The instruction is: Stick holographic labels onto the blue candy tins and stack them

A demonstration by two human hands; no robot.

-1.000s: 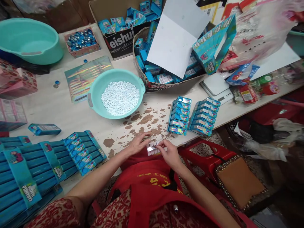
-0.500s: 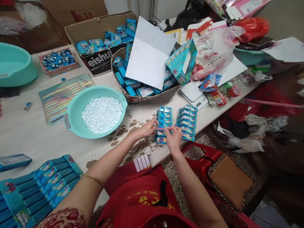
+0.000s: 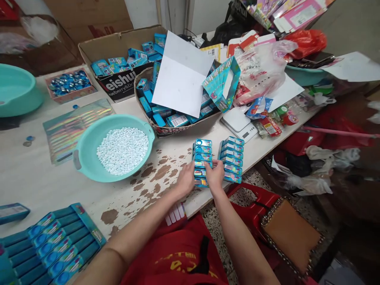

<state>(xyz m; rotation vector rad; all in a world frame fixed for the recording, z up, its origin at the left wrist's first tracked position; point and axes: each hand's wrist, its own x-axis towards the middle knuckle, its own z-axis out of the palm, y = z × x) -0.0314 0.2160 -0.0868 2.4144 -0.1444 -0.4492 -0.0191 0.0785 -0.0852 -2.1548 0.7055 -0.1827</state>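
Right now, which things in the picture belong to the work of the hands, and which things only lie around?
In hand:
- left hand and right hand, both on the near row of blue packs
- second row of blue packs beside it

Lying about:
- teal bowl of white tablets
- white scale
- folded white paper
- tray of blue caps
- holographic sheet

1. Even, soft indoor light falls from above; the pale table (image 3: 44,178) is bright, without hard shadows.
2. Only faint shade lies under the left hand (image 3: 185,180) and right hand (image 3: 214,174) where they meet on the row of blue tins (image 3: 202,158).
3. Beyond the grip, the white paper sheet (image 3: 181,75) is nearly blown out.
4. The tins and the foil sheet (image 3: 74,124) left of the grip glint.
5. Wide-lens bending curves the frame edges; the floor right of the grip is dim and soft.
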